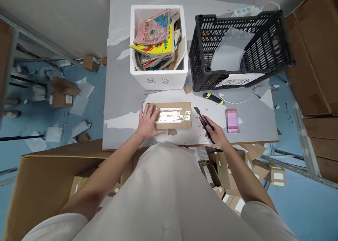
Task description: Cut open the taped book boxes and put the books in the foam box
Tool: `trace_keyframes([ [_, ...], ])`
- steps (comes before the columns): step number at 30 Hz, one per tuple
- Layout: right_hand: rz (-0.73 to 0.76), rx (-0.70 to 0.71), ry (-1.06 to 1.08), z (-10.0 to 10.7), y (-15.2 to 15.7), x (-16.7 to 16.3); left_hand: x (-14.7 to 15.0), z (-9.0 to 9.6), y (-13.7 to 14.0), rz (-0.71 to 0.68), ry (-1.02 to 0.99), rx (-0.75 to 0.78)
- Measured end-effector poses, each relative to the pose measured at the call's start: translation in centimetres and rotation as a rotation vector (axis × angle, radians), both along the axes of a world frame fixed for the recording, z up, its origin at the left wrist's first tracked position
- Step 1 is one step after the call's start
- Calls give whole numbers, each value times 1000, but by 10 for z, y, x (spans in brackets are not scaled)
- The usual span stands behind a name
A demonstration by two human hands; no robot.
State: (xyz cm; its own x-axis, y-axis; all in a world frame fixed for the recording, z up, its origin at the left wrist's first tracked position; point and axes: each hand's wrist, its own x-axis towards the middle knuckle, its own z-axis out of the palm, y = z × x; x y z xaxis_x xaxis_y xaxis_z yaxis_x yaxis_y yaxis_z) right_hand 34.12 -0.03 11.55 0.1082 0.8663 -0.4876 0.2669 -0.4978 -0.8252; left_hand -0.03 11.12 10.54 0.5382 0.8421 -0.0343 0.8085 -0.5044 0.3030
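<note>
Pale shirt (163, 184) on show!
From here I see short sleeves (59, 225), soft creases (167, 214) down the front, both forearms (116, 174) bare.

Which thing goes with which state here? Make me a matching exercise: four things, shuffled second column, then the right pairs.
Things:
1. White foam box
2. Red-and-black knife
3. Phone
4. Taped cardboard box

States:
A. Lying on the table, showing a pinkish screen
B. Under the left hand
C. Filled with books
D. Held in the right hand

Pairs: 1-C, 2-D, 3-A, 4-B
</note>
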Motion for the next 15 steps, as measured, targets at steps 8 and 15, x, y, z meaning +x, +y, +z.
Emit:
trace_keyframes([
  [8, -93, -36, 310, -17, -7, -17, 0, -14, 27, -75, 18, -75],
  [15, 36, -60, 234, -20, -2, 1, 1, -24, 23, -56, -118, 2],
])
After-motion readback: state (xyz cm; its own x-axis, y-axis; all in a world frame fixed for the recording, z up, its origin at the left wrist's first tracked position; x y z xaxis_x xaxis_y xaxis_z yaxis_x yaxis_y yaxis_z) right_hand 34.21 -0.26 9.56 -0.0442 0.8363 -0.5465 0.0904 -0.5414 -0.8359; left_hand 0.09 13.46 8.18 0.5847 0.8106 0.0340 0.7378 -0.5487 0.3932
